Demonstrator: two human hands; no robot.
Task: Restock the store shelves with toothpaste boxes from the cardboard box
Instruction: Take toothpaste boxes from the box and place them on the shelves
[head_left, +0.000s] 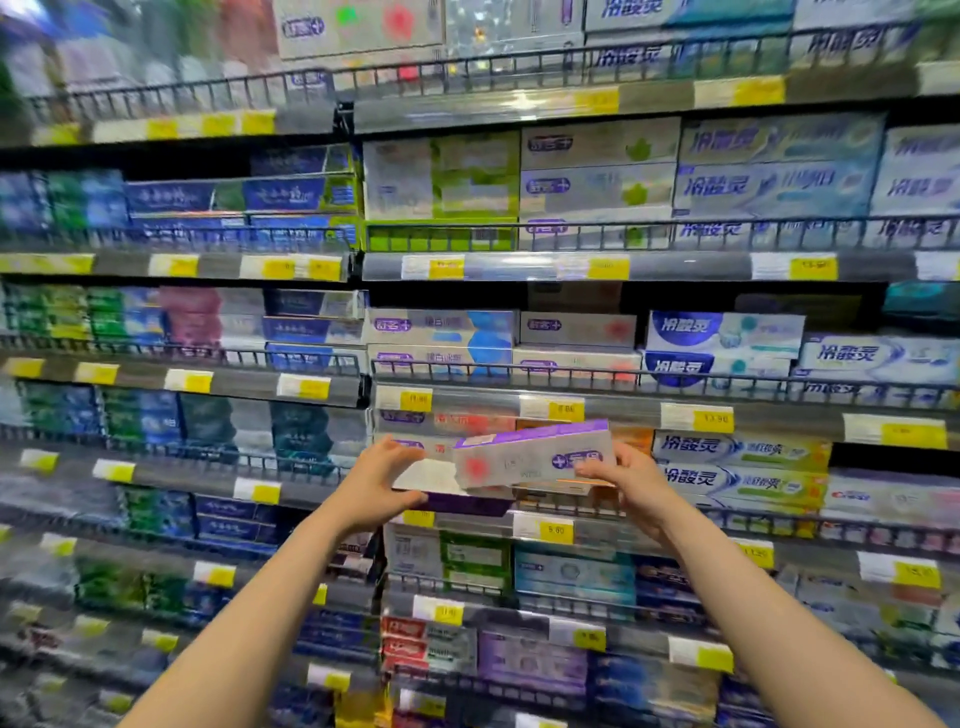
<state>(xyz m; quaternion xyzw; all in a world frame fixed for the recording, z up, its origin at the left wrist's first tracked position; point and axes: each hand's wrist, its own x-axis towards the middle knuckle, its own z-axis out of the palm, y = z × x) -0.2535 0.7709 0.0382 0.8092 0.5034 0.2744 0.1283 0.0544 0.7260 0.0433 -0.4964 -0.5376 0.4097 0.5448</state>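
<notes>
The toothpaste box, white with a purple top, is held up in front of the shelf, tilted, between both hands. The left hand pinches its left end; the right hand pinches its right end. Stacked boxes fill the shelves around.

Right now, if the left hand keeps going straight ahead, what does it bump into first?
Probably the toothpaste boxes it already grips together with the right hand. Beyond the left hand, the stocked shelf row lies just behind, though depth is unclear.
</notes>
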